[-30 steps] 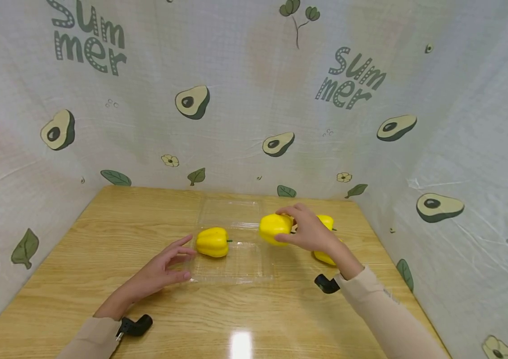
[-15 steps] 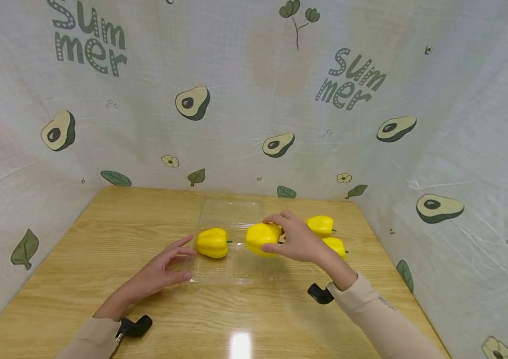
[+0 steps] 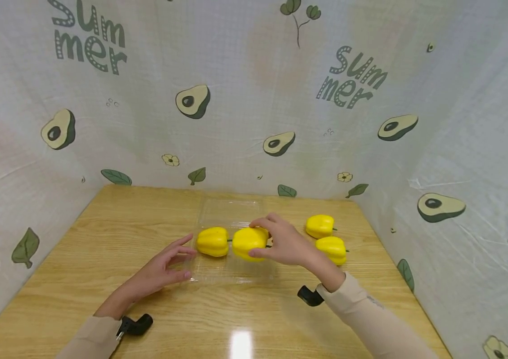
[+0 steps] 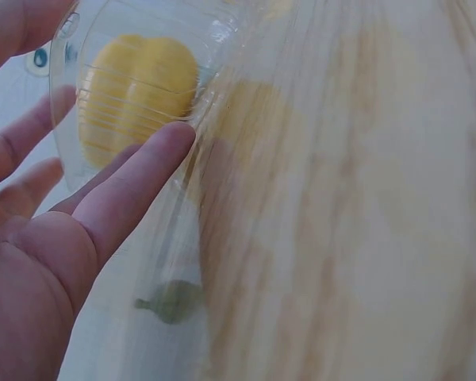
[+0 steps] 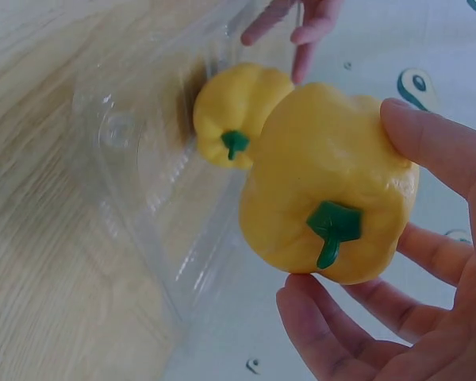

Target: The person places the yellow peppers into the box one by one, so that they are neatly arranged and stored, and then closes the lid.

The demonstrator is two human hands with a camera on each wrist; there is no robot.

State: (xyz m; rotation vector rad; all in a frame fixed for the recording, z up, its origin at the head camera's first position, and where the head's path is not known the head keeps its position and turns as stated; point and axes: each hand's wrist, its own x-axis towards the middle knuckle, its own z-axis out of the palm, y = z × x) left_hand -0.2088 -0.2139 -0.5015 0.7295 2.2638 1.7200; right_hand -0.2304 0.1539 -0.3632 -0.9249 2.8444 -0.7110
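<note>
The right hand [image 3: 286, 243] extends in from the right, thumb and fingers curled round a yellow pepper [image 3: 247, 243] over the clear box [image 3: 229, 273]. The left hand [image 3: 160, 270], fingers spread and relaxed, sits at the box's left side, beside a second pepper [image 3: 211, 242] lying inside.

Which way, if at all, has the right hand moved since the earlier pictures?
Yes, left: in the head view, the right hand has come closer to the pepper inside the clear box.

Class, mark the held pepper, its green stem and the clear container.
Held pepper [image 3: 248, 242]: head view, middle of its side.
Green stem [image 5: 334, 222]: right wrist view, broad base.
Clear container [image 3: 245, 280]: head view, near rim.
</note>
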